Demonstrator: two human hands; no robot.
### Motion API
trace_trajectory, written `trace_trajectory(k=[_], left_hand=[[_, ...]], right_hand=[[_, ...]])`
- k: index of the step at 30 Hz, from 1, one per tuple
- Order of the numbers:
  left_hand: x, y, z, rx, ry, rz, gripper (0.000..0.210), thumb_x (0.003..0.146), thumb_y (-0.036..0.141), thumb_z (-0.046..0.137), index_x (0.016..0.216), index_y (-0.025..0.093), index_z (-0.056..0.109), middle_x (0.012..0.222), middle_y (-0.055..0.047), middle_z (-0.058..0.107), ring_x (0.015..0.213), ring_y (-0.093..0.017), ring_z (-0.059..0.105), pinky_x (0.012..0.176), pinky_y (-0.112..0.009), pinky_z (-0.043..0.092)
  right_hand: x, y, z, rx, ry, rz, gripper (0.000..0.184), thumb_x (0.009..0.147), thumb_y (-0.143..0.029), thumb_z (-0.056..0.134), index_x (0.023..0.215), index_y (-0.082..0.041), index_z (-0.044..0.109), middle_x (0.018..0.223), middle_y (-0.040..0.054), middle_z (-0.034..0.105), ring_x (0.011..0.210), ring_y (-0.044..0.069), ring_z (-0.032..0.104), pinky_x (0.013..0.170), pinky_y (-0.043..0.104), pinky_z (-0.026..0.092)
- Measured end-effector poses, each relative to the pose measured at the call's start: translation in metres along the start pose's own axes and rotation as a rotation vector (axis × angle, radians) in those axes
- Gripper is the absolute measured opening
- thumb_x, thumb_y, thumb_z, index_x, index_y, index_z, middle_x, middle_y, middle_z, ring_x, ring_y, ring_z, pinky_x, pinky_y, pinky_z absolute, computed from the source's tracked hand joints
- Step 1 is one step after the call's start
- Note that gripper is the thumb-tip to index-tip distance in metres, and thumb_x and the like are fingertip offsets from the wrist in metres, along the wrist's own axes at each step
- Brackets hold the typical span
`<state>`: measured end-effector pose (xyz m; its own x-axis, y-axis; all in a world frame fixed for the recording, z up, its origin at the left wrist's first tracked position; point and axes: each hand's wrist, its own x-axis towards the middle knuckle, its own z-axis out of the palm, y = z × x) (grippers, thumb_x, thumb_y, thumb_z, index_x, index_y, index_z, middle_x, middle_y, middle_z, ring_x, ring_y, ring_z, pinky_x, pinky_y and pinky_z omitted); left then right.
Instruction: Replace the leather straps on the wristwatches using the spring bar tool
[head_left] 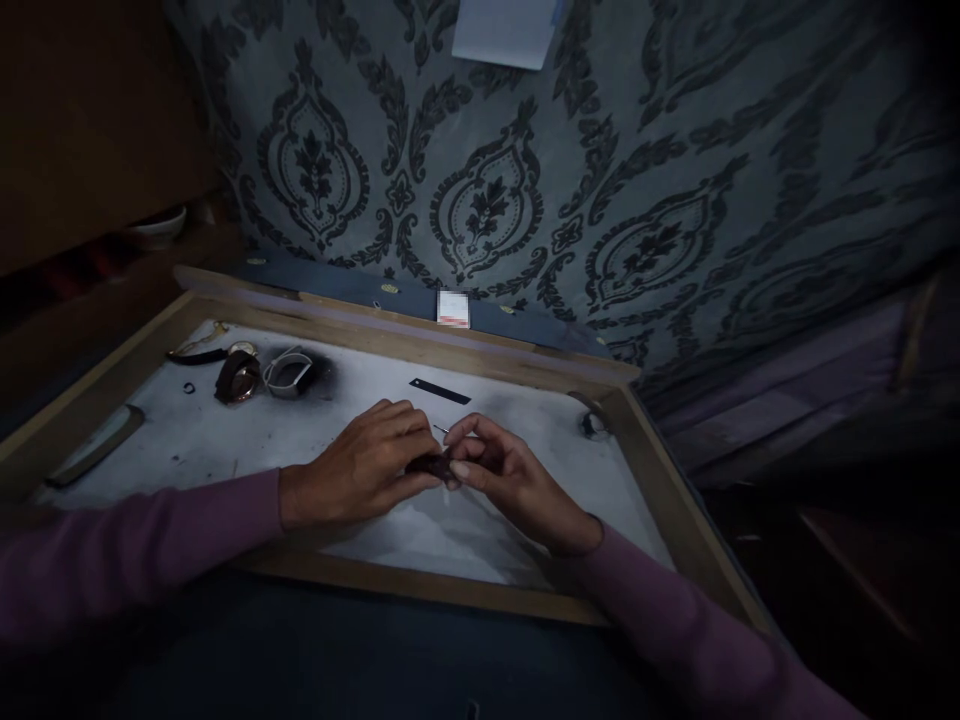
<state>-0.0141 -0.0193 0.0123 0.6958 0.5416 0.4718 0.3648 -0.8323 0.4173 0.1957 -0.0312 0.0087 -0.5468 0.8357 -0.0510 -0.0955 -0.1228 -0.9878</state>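
I find my widest lane beside the right hand (525, 485), over the white lining (600, 480) of the wooden tray (675, 490); a small dark ring-shaped item (594, 422) occupies its far corner. Ahead, a flat black strip (440, 391) lies between the hands and the tray's far side, with room to pass at either end. Beyond the left hand (367, 465), a brown-strapped watch (238, 378) and a grey-banded watch (289, 373) crowd the far left; a curved strap (109, 452) lies along the left side. Both hands meet around a dark piece (429, 465), closing my middle; nearer me, the left sleeve (150, 545) and right sleeve (697, 625) leave a gap between them.
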Motion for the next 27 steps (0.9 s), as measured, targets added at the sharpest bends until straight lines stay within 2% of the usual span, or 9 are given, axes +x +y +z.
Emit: trace_trajectory(k=[4, 8, 12, 15, 18, 22, 24, 27], left_hand=[[-0.001, 0.0, 0.002, 0.012, -0.011, 0.006, 0.022, 0.095, 0.032, 0.05, 0.091, 0.013, 0.062, 0.084, -0.006, 0.059, 0.08, -0.019, 0.051, 0.072, -0.032, 0.038], [0.001, 0.001, 0.0, -0.1, -0.016, -0.046, 0.022, 0.095, 0.032, 0.05, 0.092, 0.015, 0.062, 0.084, -0.005, 0.059, 0.081, -0.018, 0.051, 0.072, -0.03, 0.04], [0.005, 0.002, -0.004, -0.317, -0.056, -0.294, 0.024, 0.094, 0.035, 0.05, 0.086, 0.018, 0.063, 0.081, -0.003, 0.06, 0.076, -0.016, 0.055, 0.066, -0.026, 0.042], [0.009, 0.0, -0.004, -0.551, -0.066, -0.519, 0.029, 0.091, 0.044, 0.052, 0.084, 0.017, 0.062, 0.079, -0.002, 0.063, 0.071, -0.015, 0.058, 0.057, -0.023, 0.042], [0.016, -0.002, 0.0, -0.733, -0.067, -0.688, 0.035, 0.082, 0.051, 0.059, 0.079, 0.016, 0.062, 0.072, -0.002, 0.063, 0.066, -0.015, 0.057, 0.056, -0.023, 0.045], [0.04, -0.002, 0.011, -0.874, -0.063, -0.827, 0.037, 0.073, 0.051, 0.068, 0.075, 0.014, 0.061, 0.07, -0.003, 0.062, 0.066, -0.015, 0.058, 0.054, -0.023, 0.047], [0.06, -0.002, 0.02, -0.912, -0.065, -0.85, 0.034, 0.071, 0.045, 0.071, 0.077, 0.013, 0.061, 0.071, -0.003, 0.063, 0.067, -0.014, 0.06, 0.053, -0.021, 0.047], [0.1, -0.002, 0.042, -0.956, -0.046, -0.877, 0.027, 0.071, 0.035, 0.073, 0.071, 0.012, 0.059, 0.067, -0.003, 0.063, 0.059, -0.013, 0.06, 0.047, -0.019, 0.045]], right_hand=[[0.002, 0.003, 0.0, 0.006, 0.008, 0.022, 0.024, 0.083, -0.031, 0.071, 0.098, -0.019, 0.055, 0.069, -0.004, 0.058, 0.067, 0.011, 0.055, 0.067, 0.025, 0.04], [0.004, 0.002, 0.003, 0.009, 0.066, 0.025, 0.027, 0.081, -0.034, 0.073, 0.096, -0.019, 0.057, 0.068, -0.004, 0.058, 0.065, 0.01, 0.055, 0.066, 0.024, 0.04], [0.003, -0.003, 0.002, 0.073, 0.09, -0.03, 0.039, 0.078, -0.046, 0.073, 0.101, -0.018, 0.059, 0.079, -0.0002, 0.062, 0.07, 0.012, 0.058, 0.063, 0.024, 0.043], [-0.002, -0.006, -0.004, 0.059, 0.191, -0.056, 0.043, 0.074, -0.045, 0.076, 0.105, -0.02, 0.059, 0.096, 0.0027, 0.062, 0.083, 0.013, 0.058, 0.068, 0.025, 0.048], [-0.011, -0.007, -0.011, 0.008, 0.265, -0.054, 0.043, 0.072, -0.043, 0.078, 0.103, -0.021, 0.058, 0.097, 0.0028, 0.062, 0.087, 0.015, 0.059, 0.066, 0.023, 0.048], [-0.027, -0.009, -0.023, -0.044, 0.361, -0.087, 0.039, 0.078, -0.045, 0.071, 0.103, -0.019, 0.055, 0.091, 0.003, 0.061, 0.086, 0.017, 0.063, 0.06, 0.022, 0.047], [-0.038, -0.01, -0.033, -0.107, 0.462, -0.116, 0.035, 0.081, -0.044, 0.068, 0.099, -0.018, 0.055, 0.087, 0.0026, 0.06, 0.082, 0.016, 0.064, 0.056, 0.022, 0.046], [-0.061, -0.01, -0.055, -0.216, 0.63, -0.127, 0.034, 0.08, -0.044, 0.068, 0.097, -0.018, 0.055, 0.079, 0.0006, 0.057, 0.074, 0.016, 0.062, 0.051, 0.021, 0.043]])
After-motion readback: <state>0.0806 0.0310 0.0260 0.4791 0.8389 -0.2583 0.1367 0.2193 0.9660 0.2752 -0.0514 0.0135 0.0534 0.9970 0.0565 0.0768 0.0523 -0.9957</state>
